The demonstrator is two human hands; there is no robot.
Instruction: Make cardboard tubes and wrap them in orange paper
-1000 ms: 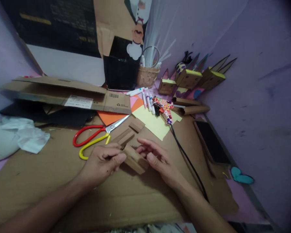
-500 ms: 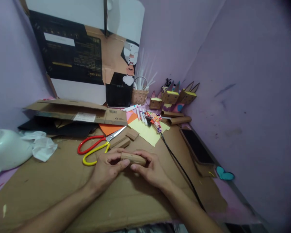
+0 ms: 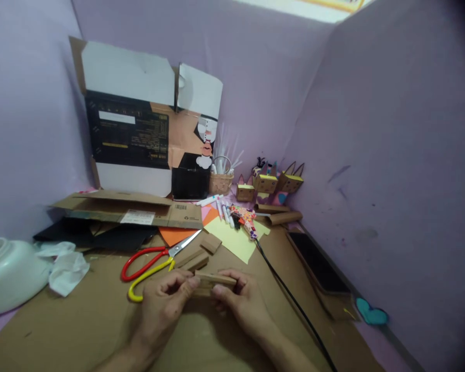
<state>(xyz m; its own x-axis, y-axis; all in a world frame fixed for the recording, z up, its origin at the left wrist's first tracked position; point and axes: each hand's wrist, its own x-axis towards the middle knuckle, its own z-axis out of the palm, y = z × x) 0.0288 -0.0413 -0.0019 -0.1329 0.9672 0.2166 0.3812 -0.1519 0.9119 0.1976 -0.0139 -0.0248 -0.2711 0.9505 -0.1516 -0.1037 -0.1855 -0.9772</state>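
Note:
Between my hands is a small folded strip of brown cardboard [image 3: 213, 280], held above the cardboard-covered table. My left hand [image 3: 165, 304] pinches its left end with thumb and fingers. My right hand [image 3: 243, 298] grips the other end, thumb along the near side. Just beyond my left hand lie scissors [image 3: 145, 262] with one red and one yellow handle, their blades apart. Another folded cardboard strip [image 3: 197, 262] and a small flat cardboard piece [image 3: 211, 244] rest behind the held strip.
A patterned glue gun [image 3: 246, 217] lies on yellow paper [image 3: 232, 243], its black cord [image 3: 290, 297] running toward me on the right. Markers [image 3: 225, 213] sit beside it. At right is a phone [image 3: 320, 263]; at left, a white bowl [image 3: 15, 276]. Cardboard boxes [image 3: 132, 132] stand behind.
My view has tilted up, so the table sits lower in the picture. The cardboard strip has turned in my fingers, showing a flatter side and an edge. Both hands still hold it.

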